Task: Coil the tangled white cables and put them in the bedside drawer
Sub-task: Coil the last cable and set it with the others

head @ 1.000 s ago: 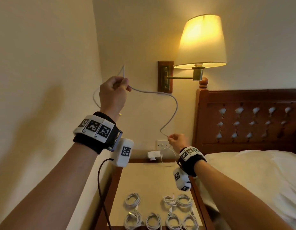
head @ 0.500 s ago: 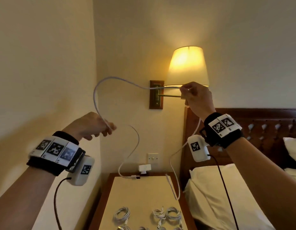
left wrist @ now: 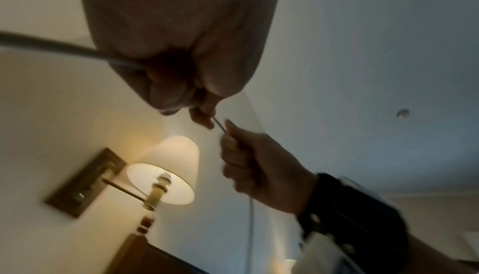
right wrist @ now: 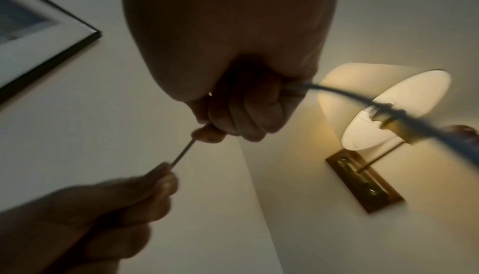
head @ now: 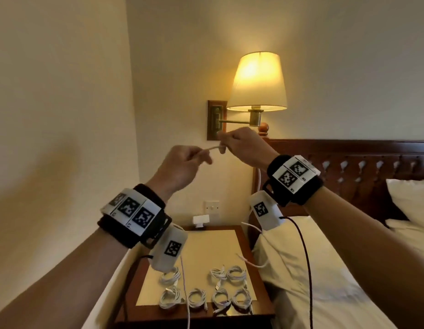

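Both hands are raised in front of the wall lamp, holding one white cable (head: 209,150) between them. My left hand (head: 185,167) pinches it on the left and my right hand (head: 239,148) grips it on the right, a short taut piece spanning the gap (right wrist: 181,155). From each hand the cable's ends hang down towards the bedside table (head: 230,241); one strand (head: 185,290) drops past the left wrist, another (head: 258,184) runs below the right wrist. Several coiled white cables (head: 234,274) lie in two rows on the table's front half. No drawer shows in these views.
A lit wall lamp (head: 258,81) hangs just behind the hands. A wooden headboard (head: 348,162) and a bed with white linen (head: 325,269) fill the right. A white plug (head: 201,219) sits under a wall socket (head: 212,206). A wall runs along the left.
The hands have come together from wide apart, the right hand dropping from the lampshade and the left rising. The long cable arc between them is now a short taut span.
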The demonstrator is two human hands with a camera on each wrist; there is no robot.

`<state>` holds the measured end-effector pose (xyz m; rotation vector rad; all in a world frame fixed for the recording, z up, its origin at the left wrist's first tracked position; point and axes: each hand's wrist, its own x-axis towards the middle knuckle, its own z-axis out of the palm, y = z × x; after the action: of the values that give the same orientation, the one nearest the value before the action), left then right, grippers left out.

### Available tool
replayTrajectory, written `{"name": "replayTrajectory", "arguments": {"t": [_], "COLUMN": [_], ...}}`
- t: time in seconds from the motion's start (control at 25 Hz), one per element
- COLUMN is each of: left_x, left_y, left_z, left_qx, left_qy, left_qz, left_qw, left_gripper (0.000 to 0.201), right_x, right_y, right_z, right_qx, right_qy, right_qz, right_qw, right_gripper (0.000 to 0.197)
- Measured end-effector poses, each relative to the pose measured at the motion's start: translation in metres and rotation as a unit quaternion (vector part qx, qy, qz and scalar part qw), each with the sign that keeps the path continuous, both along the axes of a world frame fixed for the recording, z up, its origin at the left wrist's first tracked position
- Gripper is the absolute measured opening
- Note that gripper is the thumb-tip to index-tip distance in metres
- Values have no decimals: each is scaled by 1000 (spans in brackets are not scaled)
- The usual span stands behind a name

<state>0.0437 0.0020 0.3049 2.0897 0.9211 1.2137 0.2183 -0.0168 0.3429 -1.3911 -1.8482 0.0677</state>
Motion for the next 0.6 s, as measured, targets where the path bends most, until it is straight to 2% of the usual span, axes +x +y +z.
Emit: {"name": "replayTrajectory", "arguments": {"t": [0.08, 0.16, 0.24, 0.28, 0.32, 0.36, 0.44, 0.52, 0.6], "left_x": [-23, -58, -86, -94, -100, -99, -88, -66, -42], "left_y": [13, 26, 37, 38, 37, 33, 20, 1, -16], "left_z": [-4, -4, -11, -13, -16, -18, -23, -17, -9], "left_qx": [2, -2, 1, -10, -36, -77, -141, -112, -25], "left_qy": [-106, -208, -231, -213, -156, -62, 111, 148, 166], "left_qz": [102, 179, 262, 285, 290, 278, 228, 234, 268], "left_qw": [989, 962, 937, 935, 943, 955, 957, 954, 949], "left_gripper": [28, 29, 30, 32, 36, 40, 50, 64, 74], "right_x": [23, 46, 63, 69, 72, 72, 66, 51, 36], "right_y": [-3, -1, 3, 5, 7, 6, 4, 1, 0], "right_z": [-15, -39, -62, -71, -76, -78, -73, -61, -50], "right_qx": [-56, -80, -90, -87, -82, -79, -79, -86, -95], "right_qy": [107, 152, 180, 196, 207, 208, 203, 195, 172], "right_qz": [33, 36, 17, 9, 7, 8, 31, 67, 89], "right_qw": [992, 984, 979, 977, 975, 975, 975, 975, 976], "right_gripper": [42, 42, 43, 43, 44, 44, 45, 44, 43]}}
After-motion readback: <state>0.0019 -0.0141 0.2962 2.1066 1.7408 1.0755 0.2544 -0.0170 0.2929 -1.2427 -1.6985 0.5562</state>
